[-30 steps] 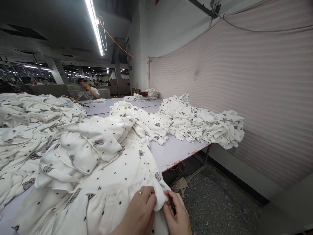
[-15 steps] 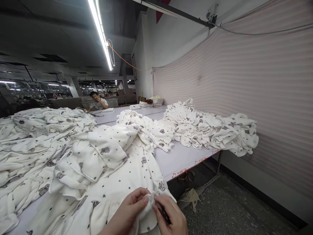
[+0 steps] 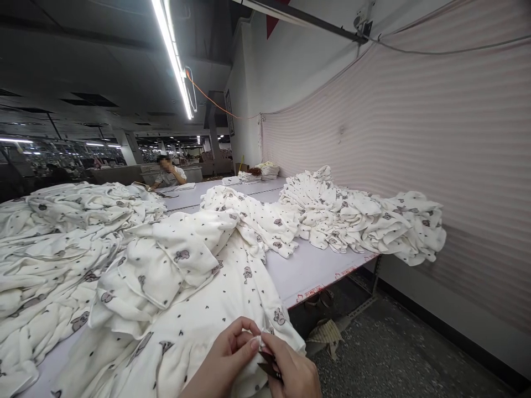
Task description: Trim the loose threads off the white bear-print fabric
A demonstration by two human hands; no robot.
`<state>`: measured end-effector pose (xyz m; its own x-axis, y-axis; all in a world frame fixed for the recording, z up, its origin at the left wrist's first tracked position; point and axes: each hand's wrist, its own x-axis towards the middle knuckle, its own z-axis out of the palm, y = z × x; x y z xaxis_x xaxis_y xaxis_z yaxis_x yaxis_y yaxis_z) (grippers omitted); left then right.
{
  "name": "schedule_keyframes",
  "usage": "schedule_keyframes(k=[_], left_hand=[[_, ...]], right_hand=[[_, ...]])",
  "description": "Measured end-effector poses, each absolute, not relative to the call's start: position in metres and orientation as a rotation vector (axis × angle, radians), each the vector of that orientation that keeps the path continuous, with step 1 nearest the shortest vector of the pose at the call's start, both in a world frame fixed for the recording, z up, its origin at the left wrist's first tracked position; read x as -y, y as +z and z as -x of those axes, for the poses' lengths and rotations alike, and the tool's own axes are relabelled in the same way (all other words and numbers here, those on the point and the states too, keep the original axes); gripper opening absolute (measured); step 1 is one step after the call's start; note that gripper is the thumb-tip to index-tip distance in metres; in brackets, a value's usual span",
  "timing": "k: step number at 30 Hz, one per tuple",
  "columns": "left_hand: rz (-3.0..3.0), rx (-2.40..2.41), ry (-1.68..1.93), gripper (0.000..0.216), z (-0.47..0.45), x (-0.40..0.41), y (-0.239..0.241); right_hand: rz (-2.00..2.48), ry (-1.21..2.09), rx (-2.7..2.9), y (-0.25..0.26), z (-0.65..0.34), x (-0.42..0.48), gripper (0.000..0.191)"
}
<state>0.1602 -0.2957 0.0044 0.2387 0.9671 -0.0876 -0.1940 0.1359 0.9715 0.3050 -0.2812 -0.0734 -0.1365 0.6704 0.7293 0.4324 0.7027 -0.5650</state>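
Note:
At the bottom centre, my left hand [image 3: 230, 352] is closed in a pinch on the edge of a white printed garment [image 3: 211, 309]. The cloth has grey animal figures and small dark marks, and it spreads from my hands over the table edge. Close against the left fingertips is my right hand [image 3: 295, 366], its fingers closed around small dark thread snips [image 3: 269, 367]. The snips' blades point left, just under the pinched bit of cloth. Right thumb and forefinger also touch that bit, and the grip end is hidden in the palm.
A large heap of like cloth [image 3: 62, 249] covers the left of the table [image 3: 290, 276]. Another pile [image 3: 365, 215] hangs over the right corner. Folded stacks [image 3: 265, 172] lie at the back. Across the table sits a person [image 3: 171, 176]. A striped sheet [image 3: 435, 121] covers the right wall.
My right hand has turned so the snips' dark blades show beneath the cloth. Less cloth sticks up between my fingertips. The whole view has shifted slightly.

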Motion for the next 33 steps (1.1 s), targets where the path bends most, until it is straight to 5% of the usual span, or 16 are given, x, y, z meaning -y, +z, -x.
schedule_keyframes(k=[6,14,33], left_hand=[[-1.435,-1.181,0.912,0.040,-0.161,0.296,0.009],[-1.179,-1.163,1.042,0.040,-0.163,0.293,0.014],[-1.408,-1.192,0.912,0.029,-0.174,0.296,0.014]], right_hand=[[1.008,0.224,1.708,-0.063,-0.303,0.279,0.038],[1.116,0.644,1.524,-0.043,-0.319,0.282,0.030],[1.041,1.073,1.458,-0.049,-0.327,0.280,0.039]])
